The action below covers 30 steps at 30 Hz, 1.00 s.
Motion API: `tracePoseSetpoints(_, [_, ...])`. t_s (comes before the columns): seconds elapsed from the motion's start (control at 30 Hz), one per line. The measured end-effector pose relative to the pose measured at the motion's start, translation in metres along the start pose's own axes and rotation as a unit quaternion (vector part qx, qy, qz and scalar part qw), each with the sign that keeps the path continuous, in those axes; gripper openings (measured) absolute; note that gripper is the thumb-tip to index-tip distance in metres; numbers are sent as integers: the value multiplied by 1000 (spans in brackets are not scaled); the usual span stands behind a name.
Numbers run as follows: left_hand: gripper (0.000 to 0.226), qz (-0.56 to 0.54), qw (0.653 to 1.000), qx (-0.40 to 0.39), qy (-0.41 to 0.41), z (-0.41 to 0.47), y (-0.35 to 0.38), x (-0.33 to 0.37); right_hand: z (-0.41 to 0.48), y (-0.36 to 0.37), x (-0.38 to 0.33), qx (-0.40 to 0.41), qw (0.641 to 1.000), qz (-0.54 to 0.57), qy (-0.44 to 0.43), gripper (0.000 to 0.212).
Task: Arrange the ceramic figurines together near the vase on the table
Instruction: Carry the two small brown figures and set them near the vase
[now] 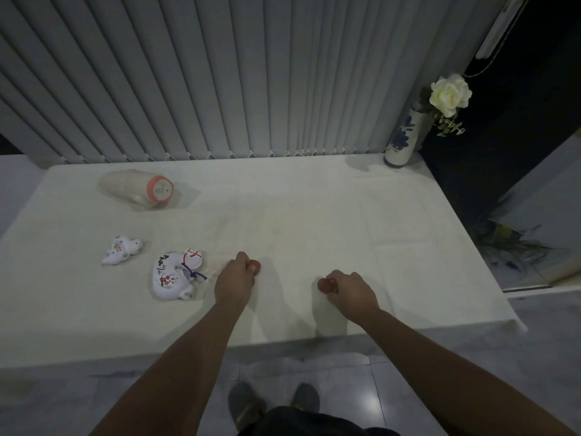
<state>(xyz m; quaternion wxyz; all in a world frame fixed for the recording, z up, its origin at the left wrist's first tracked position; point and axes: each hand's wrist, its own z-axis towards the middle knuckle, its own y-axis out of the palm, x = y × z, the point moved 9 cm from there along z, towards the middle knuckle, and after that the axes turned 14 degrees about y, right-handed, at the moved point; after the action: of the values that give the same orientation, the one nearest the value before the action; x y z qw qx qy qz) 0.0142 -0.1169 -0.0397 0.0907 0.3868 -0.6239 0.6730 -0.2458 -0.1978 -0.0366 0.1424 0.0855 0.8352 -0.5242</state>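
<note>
My left hand (234, 280) is closed around a small red figurine (254, 266) near the table's front middle. To its right, my right hand (352, 291) grips another small red figurine (323, 285). Both pieces are mostly hidden by my fingers. A white painted cat-like figurine (171, 278) lies just left of my left hand. Further left lies a small white figurine with blue spots (121, 250). The white vase with blue flowers (404, 136), holding a white rose (449, 94), stands at the table's far right corner.
A pale bottle-shaped object with an orange end (138, 188) lies on its side at the back left. The white table (314, 215) ends at vertical blinds (220, 73) behind. Dark furniture (503, 152) and a plant stand to the right. My feet are on a tiled floor.
</note>
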Motion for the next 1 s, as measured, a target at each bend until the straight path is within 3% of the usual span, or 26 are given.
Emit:
tracePoseSetpoints(0.13, [16, -2, 1000, -8, 17, -2, -1, 3, 3, 2, -2, -10, 1000, 14, -5, 27])
tracePoseSetpoints(0.43, [47, 5, 998, -42, -48, 10, -1, -2, 12, 2, -4, -26, 999, 37, 12, 34])
tracePoseSetpoints(0.57, [32, -3, 998, -47, -44, 18, -1, 7, 19, -1, 0, -42, 995, 82, 43, 38])
tracePoseSetpoints(0.67, [37, -19, 998, -46, -28, 30, 2, 15, 26, -8, -1, -38, 989, 129, 57, 41])
tracePoseSetpoints(1.0, [29, -189, 969, -131, 90, 75, 23, 105, 47, -70, 7, 52, 957, 265, 108, 32])
